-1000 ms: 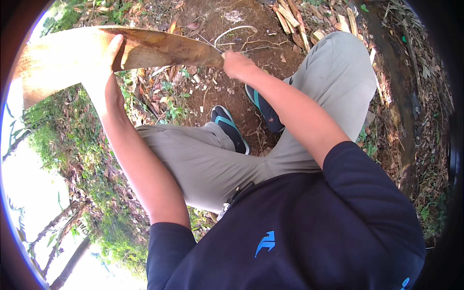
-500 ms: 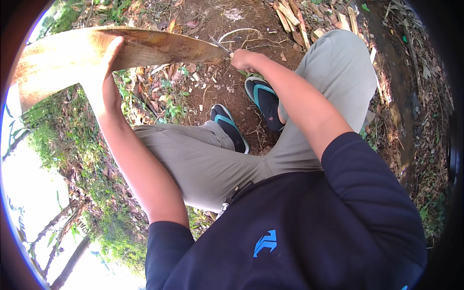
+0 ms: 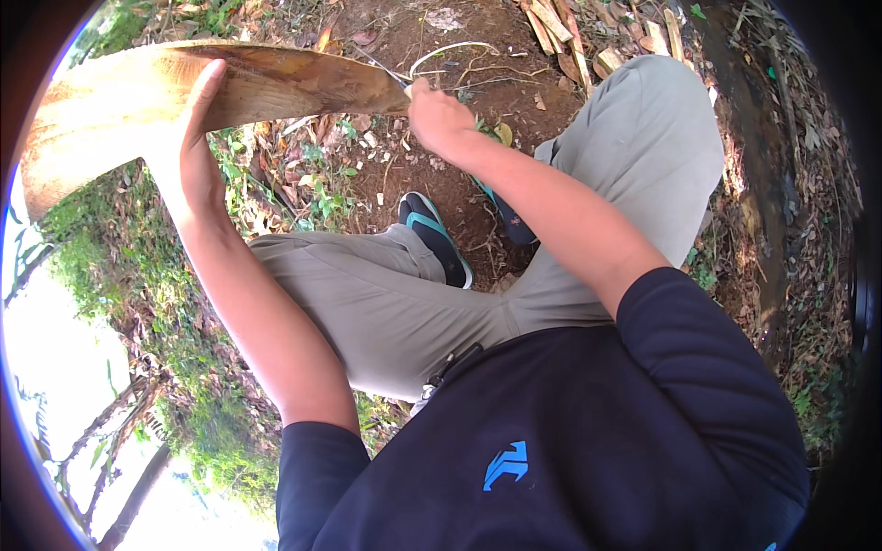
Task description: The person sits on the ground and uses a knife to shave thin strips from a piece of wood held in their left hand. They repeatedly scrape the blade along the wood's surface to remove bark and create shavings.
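Observation:
A long, curved piece of wood (image 3: 303, 81) reaches across the far left, pale and sunlit at its broad left end and browner toward its narrow right end. My left hand (image 3: 188, 151) grips it from the near side, thumb laid over its face; the other fingers are lost in glare or hidden. My right hand (image 3: 441, 118) is closed round the handle of a knife (image 3: 396, 75), most of that handle covered by the fingers. Its thin blade points up and left, lying along the far edge of the wood's narrow end; whether it touches cannot be made out.
Split wood sticks (image 3: 559, 32) lie on the brown soil at the far right. Thin pale strips (image 3: 450, 48) curl on the ground beyond my right hand. My sandalled feet (image 3: 432, 234) rest between my bent legs. Green plants (image 3: 193, 367) grow on the left.
My right hand and the knife have moved left and slightly away from me, along the wood's narrow end. The wood has shifted a little left and upward with my left hand.

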A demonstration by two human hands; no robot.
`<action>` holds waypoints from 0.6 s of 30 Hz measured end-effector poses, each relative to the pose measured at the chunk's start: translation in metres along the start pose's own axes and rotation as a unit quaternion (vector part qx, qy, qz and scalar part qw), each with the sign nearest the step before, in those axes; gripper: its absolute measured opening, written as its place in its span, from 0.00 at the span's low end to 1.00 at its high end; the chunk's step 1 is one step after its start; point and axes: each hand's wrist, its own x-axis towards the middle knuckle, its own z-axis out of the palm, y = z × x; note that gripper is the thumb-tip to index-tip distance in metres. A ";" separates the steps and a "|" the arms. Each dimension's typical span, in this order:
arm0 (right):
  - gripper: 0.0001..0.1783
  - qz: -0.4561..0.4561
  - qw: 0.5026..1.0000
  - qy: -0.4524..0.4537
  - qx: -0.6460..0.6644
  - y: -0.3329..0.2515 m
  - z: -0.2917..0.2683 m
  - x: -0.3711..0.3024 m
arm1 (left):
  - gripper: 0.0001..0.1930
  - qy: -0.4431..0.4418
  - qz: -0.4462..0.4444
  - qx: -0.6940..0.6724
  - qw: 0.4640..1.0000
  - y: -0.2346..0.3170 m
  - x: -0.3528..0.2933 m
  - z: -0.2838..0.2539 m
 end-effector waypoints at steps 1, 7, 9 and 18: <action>0.16 -0.013 1.000 -0.015 -0.012 0.001 -0.003 -0.002 | 0.33 0.004 -0.001 0.006 1.000 -0.001 -0.001 -0.005; 0.16 -0.051 0.989 -0.005 -0.136 0.080 0.015 0.067 | 0.32 -0.024 -0.005 -0.021 0.999 -0.017 0.013 -0.006; 0.13 0.015 0.985 -0.168 -0.027 0.077 0.008 0.061 | 0.30 -0.028 -0.014 -0.017 0.999 -0.019 0.016 -0.013; 0.10 0.110 0.907 -0.281 0.295 0.093 -0.004 0.054 | 0.25 -0.036 -0.065 0.018 0.997 0.010 0.000 0.005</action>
